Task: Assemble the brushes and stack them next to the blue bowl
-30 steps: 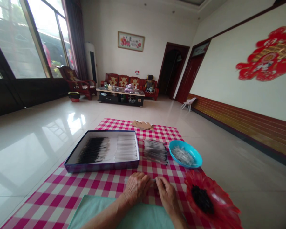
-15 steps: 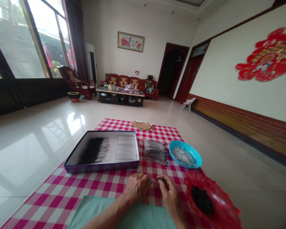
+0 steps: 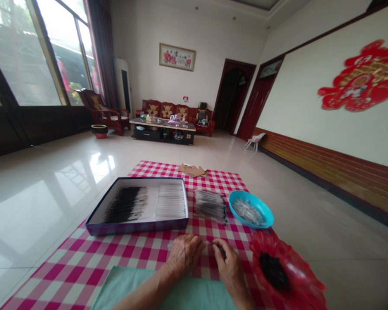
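My left hand [image 3: 186,252] is closed around a slim translucent tube [image 3: 206,243] that looks like a pen barrel. One end of the tube shows past its fingertips, and a faint bit sticks out on the other side. Thumb and forefinger of my right hand [image 3: 226,257] pinch a tiny dark piece, mostly hidden, right at the tube's end. Beyond the hands lies a pile of translucent tubes with black ends [image 3: 211,205]. Further left, a shallow box [image 3: 137,227] holds rows of black sticks [image 3: 124,204] and clear tubes [image 3: 170,201].
A blue bowl [image 3: 270,211] of small clear pieces stands right of the pile. Nearer, a red flower-shaped dish [image 3: 302,271] has small black pieces in its middle. Torn cardboard [image 3: 194,170] lies at the far edge of the checked cloth [image 3: 61,262]; a green cloth [image 3: 116,284] is under my forearms.
My right fingers have moved slightly left, bringing the dark piece up to the tube's end. The left hand has hardly moved.
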Demonstrator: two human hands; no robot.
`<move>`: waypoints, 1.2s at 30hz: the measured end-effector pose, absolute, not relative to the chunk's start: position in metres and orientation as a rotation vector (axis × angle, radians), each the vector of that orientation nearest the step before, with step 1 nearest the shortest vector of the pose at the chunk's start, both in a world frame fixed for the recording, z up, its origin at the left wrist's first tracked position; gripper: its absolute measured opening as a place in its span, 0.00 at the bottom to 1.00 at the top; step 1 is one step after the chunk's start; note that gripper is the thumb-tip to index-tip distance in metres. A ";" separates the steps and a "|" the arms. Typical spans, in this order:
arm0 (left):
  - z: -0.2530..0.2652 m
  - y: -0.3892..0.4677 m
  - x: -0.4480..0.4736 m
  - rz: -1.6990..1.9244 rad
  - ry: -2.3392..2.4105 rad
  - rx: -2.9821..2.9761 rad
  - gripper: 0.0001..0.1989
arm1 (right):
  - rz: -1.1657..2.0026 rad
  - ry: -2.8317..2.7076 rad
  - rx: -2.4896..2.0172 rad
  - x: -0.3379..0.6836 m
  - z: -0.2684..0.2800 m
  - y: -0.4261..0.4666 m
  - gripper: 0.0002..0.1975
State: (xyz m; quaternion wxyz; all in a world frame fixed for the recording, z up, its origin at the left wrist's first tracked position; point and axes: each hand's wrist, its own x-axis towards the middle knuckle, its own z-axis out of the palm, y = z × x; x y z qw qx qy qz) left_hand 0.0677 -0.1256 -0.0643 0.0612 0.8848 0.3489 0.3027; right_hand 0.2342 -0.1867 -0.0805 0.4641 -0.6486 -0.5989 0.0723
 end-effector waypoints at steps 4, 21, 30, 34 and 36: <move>-0.065 -0.124 0.069 0.913 1.070 2.673 0.12 | 0.143 -1.314 -1.619 0.236 -0.065 -0.191 0.15; -0.064 -0.123 0.067 0.968 0.979 2.645 0.12 | -0.413 -1.299 -2.047 0.329 -0.006 -0.250 0.16; -0.066 -0.123 0.066 0.975 0.927 2.639 0.11 | 0.062 -1.600 -1.654 0.224 -0.028 -0.199 0.13; -0.069 -0.122 0.067 0.968 0.887 2.646 0.11 | 0.161 -1.512 -1.611 0.218 -0.049 -0.193 0.12; -0.069 -0.122 0.067 0.957 0.861 2.640 0.11 | 0.236 -1.438 -1.598 0.220 -0.054 -0.193 0.11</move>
